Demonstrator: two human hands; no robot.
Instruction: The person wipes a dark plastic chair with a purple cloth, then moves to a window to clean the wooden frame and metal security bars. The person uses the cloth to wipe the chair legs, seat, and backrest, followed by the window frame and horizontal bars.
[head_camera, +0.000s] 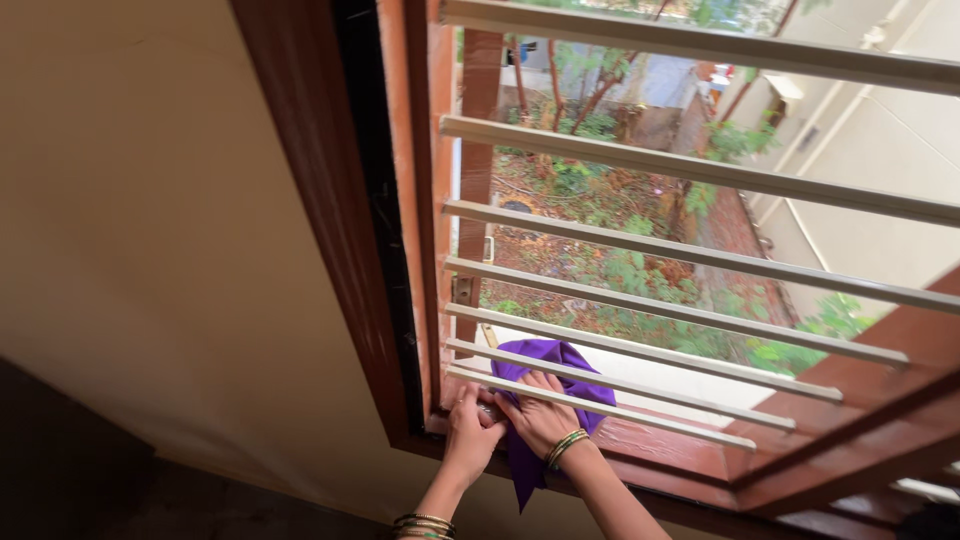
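Observation:
A purple cloth is draped over the lowest white bars of a window grille, with one end hanging down below the sill. My right hand presses flat on the cloth against the bottom bar; bangles circle its wrist. My left hand grips the bottom bar and the cloth's edge right beside the other hand, near the left corner of the brown wooden window frame. Both hands touch each other there.
The wooden sill runs to the right of the hands. A cream wall fills the left side. An open shutter stands outside. Beyond the bars lie plants, ground and a pale building wall.

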